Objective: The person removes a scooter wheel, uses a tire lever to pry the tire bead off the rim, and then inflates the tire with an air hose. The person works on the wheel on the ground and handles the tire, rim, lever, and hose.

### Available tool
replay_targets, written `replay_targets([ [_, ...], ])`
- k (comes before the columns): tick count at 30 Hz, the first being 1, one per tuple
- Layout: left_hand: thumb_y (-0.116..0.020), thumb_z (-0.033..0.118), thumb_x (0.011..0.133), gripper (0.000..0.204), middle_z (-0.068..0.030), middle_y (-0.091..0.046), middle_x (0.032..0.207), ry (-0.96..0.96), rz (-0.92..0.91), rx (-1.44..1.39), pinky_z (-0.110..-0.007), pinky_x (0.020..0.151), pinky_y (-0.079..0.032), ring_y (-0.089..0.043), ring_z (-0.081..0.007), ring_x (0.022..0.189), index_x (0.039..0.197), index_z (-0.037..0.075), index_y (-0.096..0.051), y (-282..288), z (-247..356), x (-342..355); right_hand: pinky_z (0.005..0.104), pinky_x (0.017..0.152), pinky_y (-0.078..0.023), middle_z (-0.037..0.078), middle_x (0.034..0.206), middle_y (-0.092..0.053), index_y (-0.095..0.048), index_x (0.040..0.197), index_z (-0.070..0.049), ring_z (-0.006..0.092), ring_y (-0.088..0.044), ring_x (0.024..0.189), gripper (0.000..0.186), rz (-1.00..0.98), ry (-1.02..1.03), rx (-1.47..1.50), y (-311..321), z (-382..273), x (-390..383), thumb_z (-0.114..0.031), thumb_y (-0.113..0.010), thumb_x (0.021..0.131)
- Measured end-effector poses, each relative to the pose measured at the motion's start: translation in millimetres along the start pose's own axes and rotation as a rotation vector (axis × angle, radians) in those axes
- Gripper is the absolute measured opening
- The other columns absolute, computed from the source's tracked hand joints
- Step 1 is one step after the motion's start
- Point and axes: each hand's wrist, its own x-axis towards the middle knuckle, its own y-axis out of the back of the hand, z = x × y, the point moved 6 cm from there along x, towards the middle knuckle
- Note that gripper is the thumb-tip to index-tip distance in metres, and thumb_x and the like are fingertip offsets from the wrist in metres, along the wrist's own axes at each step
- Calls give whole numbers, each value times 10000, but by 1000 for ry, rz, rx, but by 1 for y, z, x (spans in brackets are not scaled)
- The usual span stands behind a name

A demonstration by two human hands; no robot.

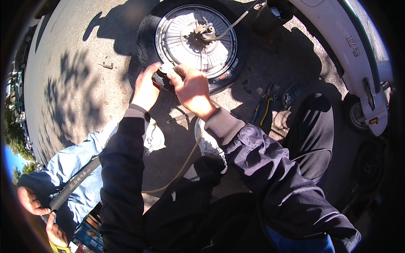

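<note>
A scooter wheel with a black tyre [145, 40] and silver hub motor [175, 36] lies flat on the ground, its axle [209, 30] pointing up. At the tyre's near edge my left hand [145, 86] and my right hand [192, 87] meet, fingers closed. Between their fingertips is a small whitish piece [167, 67], too small to name. Under it, between my hands, a dark crinkled, shiny patch [161, 79] shows; I cannot tell whether it is part of the tyre. A pale cable [230, 27] runs from the axle to the upper right.
Pliers [266, 103] with yellow and blue handles lie right of the wheel. A white scooter body [354, 50] stands at the right. Silver round covers [155, 138] and a thin hose [181, 170] lie near my legs. At left, another person's hands [33, 202] hold a black strip [76, 183].
</note>
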Motion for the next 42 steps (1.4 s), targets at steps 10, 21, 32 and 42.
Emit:
replay_targets([
  [10, -614, 179, 1071, 279, -154, -746, 1142, -6, 10, 59, -335, 962, -540, -708, -217, 1060, 1192, -49, -720, -1, 0, 1, 374, 684, -577, 129, 784, -776, -780, 1059, 1, 263, -769, 720, 244, 60, 107, -48, 1, -3, -1, -225, -772, 971],
  [21, -641, 184, 1058, 281, -153, -743, 1140, 21, 35, 14, -349, 953, -544, -710, -225, 1052, 1196, -52, -707, -4, 1, -1, 396, 664, -557, 132, 768, -753, -768, 960, -23, 293, -742, 699, 203, 66, 118, -55, 2, -5, 0, -226, -764, 972],
  [32, -658, 183, 1042, 274, -147, -741, 1129, 6, 39, 15, -352, 949, -539, -705, -223, 1037, 1172, -54, -706, -9, 2, -5, 392, 663, -563, 127, 767, -757, -779, 996, -20, 285, -746, 694, 208, 64, 124, -57, 1, -4, 0, -226, -761, 975],
  [42, -646, 182, 1051, 271, -146, -743, 1138, 3, 37, 8, -358, 971, -536, -705, -229, 1054, 1184, -45, -711, -7, 2, -4, 389, 666, -571, 125, 775, -766, -787, 1028, -20, 280, -758, 704, 220, 61, 122, -57, 0, -4, 0, -231, -766, 974],
])
